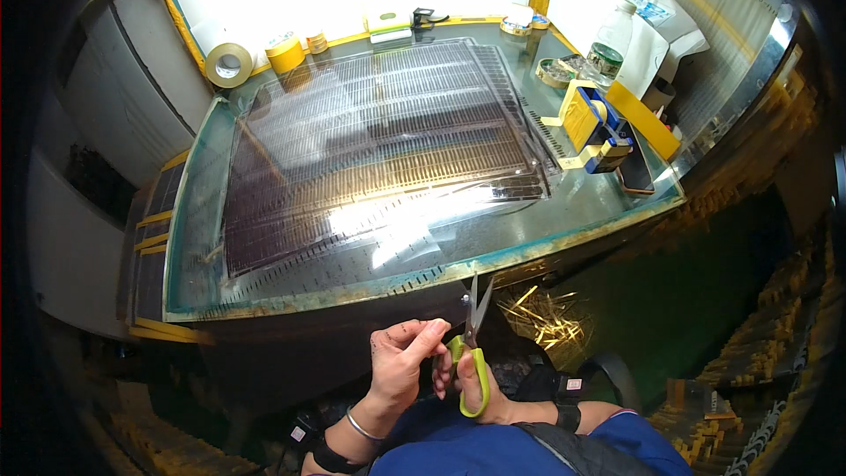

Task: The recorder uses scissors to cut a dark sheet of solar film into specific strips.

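Head view: right hand (471, 379) grips green-handled scissors (474, 344), fingers through the loops, blades slightly parted and pointing up toward the near edge of the table (564, 225). Left hand (401, 361) sits just beside the scissors, fingertips pinched together by the handles; whether they hold anything is too small to tell. Both hands hang below the table edge, over the lap.

Judgement: cutting well here means keeping the pinching fingertips clear of the blades and the tips away from the glass.

Around: large ribbed dark panel (379, 141) under glare covers most of the table. Tape rolls (229, 64) far left; plastic bottle (608, 44) and yellow-blue dispenser (595, 123) far right, phone (636, 176) near them. Gold offcuts (542, 317) litter the floor at right. Nothing crowds the hands but the table rim.
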{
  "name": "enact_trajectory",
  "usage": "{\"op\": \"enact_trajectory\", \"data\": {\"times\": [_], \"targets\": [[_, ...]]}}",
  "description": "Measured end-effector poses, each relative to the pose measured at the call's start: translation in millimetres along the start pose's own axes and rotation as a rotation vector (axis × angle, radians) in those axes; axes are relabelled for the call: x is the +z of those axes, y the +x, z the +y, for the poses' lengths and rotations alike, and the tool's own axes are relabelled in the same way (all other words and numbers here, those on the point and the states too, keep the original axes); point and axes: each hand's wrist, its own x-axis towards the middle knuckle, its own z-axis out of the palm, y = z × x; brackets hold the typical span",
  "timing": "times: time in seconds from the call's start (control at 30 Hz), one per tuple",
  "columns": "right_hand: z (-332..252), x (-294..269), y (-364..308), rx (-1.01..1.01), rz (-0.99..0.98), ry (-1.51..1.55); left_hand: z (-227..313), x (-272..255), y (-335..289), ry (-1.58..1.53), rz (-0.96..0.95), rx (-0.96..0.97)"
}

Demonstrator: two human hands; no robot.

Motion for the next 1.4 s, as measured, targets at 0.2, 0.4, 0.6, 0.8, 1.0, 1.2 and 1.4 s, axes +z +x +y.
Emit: {"op": "enact_trajectory", "data": {"times": [0.2, 0.4, 0.6, 0.8, 1.0, 1.2, 1.4], "targets": [[-3, -16, -14, 0.234, -0.142, 0.102, 0, -22, 2, 0.07, -0.027, 0.039], [1, -27, -8, 0.188, -0.035, 0.232, 4, -44, -6, 0.039, 0.058, 0.01], [2, -29, 6, -0.096, 0.104, 0.007, 21, -101, -57, -0.161, 0.699, 0.318], [1, -25, 3, 0.007, 0.043, -0.007, 55, -148, -89, 0.028, 0.825, 0.552], [-14, -33, 6, 0.003, 0.1, 0.009, 86, -227, -96, 0.009, 0.753, 0.644], [-69, -34, 30, -0.298, 0.261, -0.382, 130, -250, -71, 0.076, 0.426, 0.425], [-137, -28, 70, -0.769, 0.359, -1.327, 175, -223, -8, 0.211, 0.297, 0.375]]}}
